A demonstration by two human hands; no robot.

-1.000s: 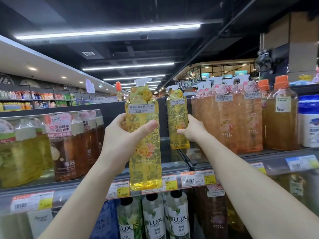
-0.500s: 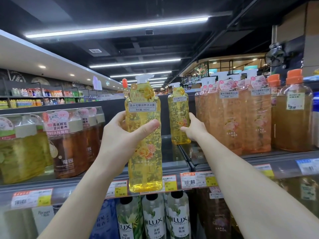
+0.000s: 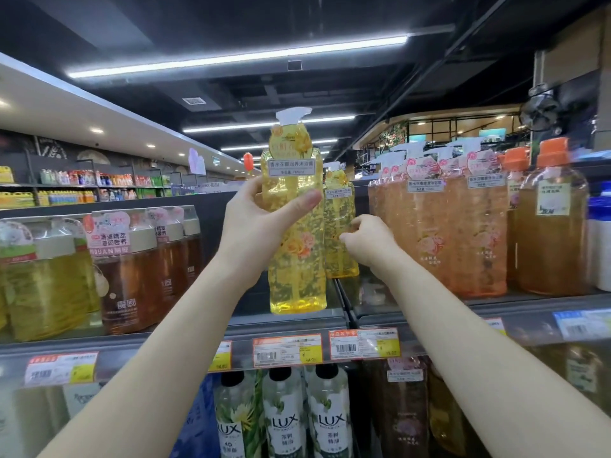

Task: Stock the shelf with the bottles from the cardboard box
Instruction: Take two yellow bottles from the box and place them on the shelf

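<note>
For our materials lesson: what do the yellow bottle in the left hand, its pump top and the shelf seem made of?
Yellow bottle: likely clear glossy plastic; liquid and flower bits show through, highlights glint. Pump top: opaque white plastic, seemingly matte. Shelf: smooth reflective surface mirroring bottles, perhaps glass or polished metal; unclear.

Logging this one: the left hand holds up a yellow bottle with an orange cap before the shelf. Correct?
Not quite: in the head view the yellow bottle held up by the left hand before the shelf has a white pump top, not an orange cap.
</note>
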